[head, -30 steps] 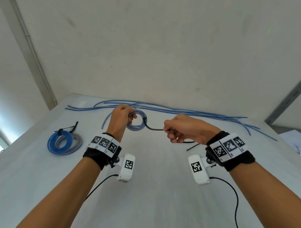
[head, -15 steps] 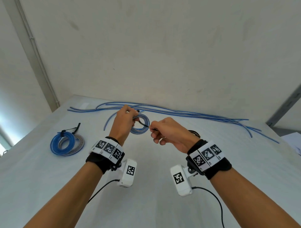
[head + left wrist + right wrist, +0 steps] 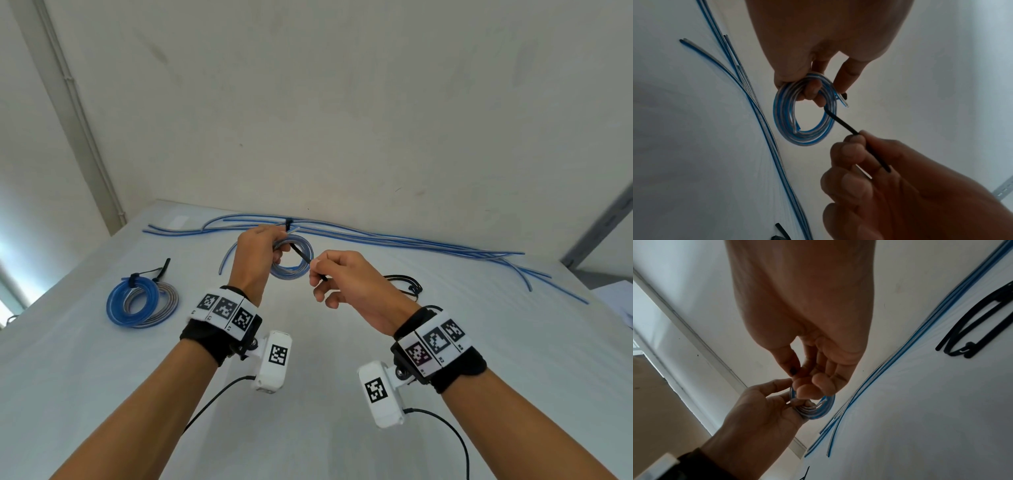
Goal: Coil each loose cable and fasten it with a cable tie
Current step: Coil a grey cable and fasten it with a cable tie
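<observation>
Fastening is underway: the left hand [image 3: 257, 255] is gripping the coiled cable [image 3: 804, 113] above the table [image 3: 308, 428], while the right hand [image 3: 349, 281], just beside it, is pinching the black cable tie [image 3: 840, 121] running from the coil. Next, I reckon, a steady pull to cinch it. Both wrists are raised, fingers curled.

A white counter [image 3: 308, 428] spreads below and around the fingers [image 3: 329, 267]. Beyond the fingers rises a pale, scuffed wall [image 3: 342, 102]. Up and to the left of them, a thin pale pipe [image 3: 85, 137] runs along a corner strip down to the counter's edge. Far to their right, a grey metal rail [image 3: 599, 226] slants upward, with white paper [image 3: 616, 298] below it at the frame's edge.
</observation>
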